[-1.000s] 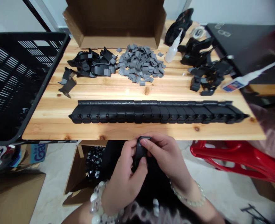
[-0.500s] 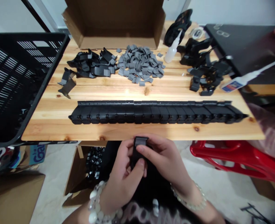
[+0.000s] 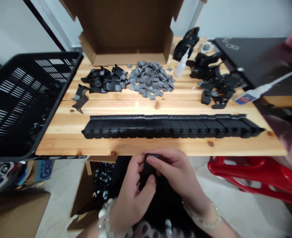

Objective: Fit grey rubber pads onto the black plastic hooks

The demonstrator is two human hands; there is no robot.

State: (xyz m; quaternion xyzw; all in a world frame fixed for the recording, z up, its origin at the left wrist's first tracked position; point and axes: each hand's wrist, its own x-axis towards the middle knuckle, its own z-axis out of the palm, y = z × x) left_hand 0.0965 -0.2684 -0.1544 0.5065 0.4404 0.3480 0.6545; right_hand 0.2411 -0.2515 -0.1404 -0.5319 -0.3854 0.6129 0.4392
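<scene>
A small black plastic clip [image 3: 147,169] is held between both hands, just below the table's front edge. My left hand [image 3: 136,195] wraps its fingers round the clip's left side, thumb lying over its lower face. My right hand [image 3: 177,172] grips the upper end, its thumb pressed down near the top rim. The fingers behind the clip are partly hidden. Ahead of the hands, a long row of black plastic pieces [image 3: 160,129] lies side by side across the table. Beyond the row is a heap of small grey pads [image 3: 152,79], with loose black clips [image 3: 106,79] to its left.
On the left stands a black slotted basket [image 3: 59,109]. An open cardboard box [image 3: 131,59] is at the back. A white dropper bottle [image 3: 180,68], more black pieces [image 3: 219,82] and a labelled glue bottle [image 3: 253,94] are to the right. Below are a parts carton [image 3: 80,188] and red stool [image 3: 260,175].
My right thumb has pressed over the clip's top end, covering the grey pad seen there before. The view has tilted up, so everything sits lower in the picture.
</scene>
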